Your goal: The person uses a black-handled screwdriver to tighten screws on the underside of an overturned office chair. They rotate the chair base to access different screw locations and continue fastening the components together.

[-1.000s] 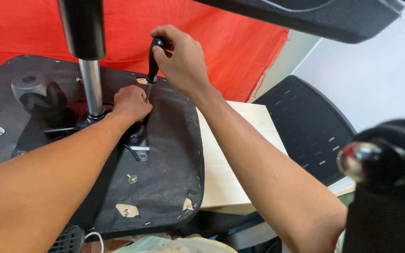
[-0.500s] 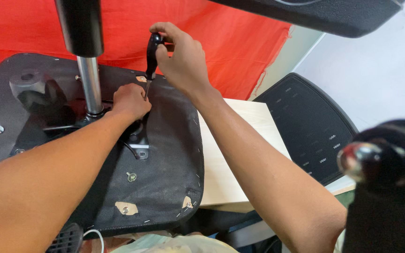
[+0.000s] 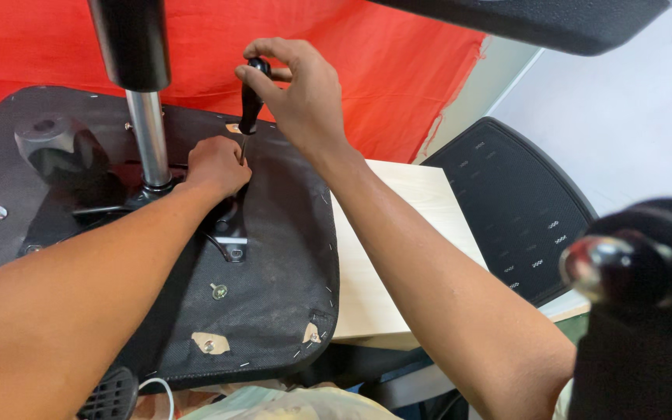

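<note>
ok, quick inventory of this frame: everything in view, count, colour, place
seat underside: 1, black fabric, flat on the table, centre-left
metal column: 1, silver under a black sleeve, rising from the seat's middle
screwdriver: 1, black handle, upright over the seat bracket
screws: at least 2 showing, silver, on the seat underside
knob: 1, black, left of the column
table: 1, pale wood, under the seat
mesh chair back: 1, black, right of the table
cloth: 1, red, behind
caster wheel: 1, black and chrome, blurred, near right
left hand: at the screwdriver tip
right hand: fingers on the handle
</note>
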